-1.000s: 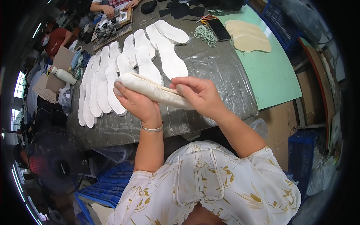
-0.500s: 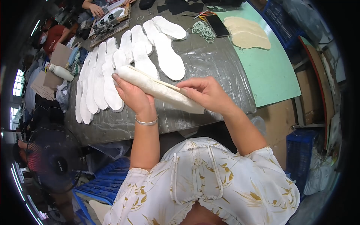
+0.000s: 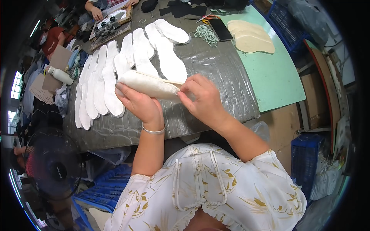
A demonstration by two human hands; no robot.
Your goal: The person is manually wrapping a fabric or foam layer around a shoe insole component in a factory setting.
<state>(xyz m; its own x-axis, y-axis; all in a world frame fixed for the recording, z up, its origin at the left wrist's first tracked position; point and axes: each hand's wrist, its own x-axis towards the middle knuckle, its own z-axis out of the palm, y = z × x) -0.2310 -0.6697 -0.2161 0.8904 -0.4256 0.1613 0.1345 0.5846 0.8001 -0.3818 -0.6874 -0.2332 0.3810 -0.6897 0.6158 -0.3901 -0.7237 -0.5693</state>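
Observation:
A bundle of cream fleecy insoles [image 3: 150, 85] is held above the table's front part, curved, with its layers showing along the upper edge. My left hand [image 3: 142, 107] is wrapped under and around its left end. At the right end, thumb and fingers of my right hand [image 3: 202, 96] pinch the edge. How many layers the bundle has is not clear. Just beyond it lie several white insoles [image 3: 172, 61] in overlapping rows on the dark, plastic-covered table [image 3: 219, 88].
On a green board [image 3: 269, 81] at the right rests a stack of cream insoles [image 3: 254, 42]. A phone [image 3: 221, 29], rubber bands [image 3: 206, 35] and scissors [image 3: 208, 17] lie beside it. A white bottle [image 3: 60, 75] stands left. Another person's hand [image 3: 97, 14] works far left.
The bundle has swung closer to level and its right end has bent in. My right hand has moved left along it and now pinches that end. The view has shifted slightly.

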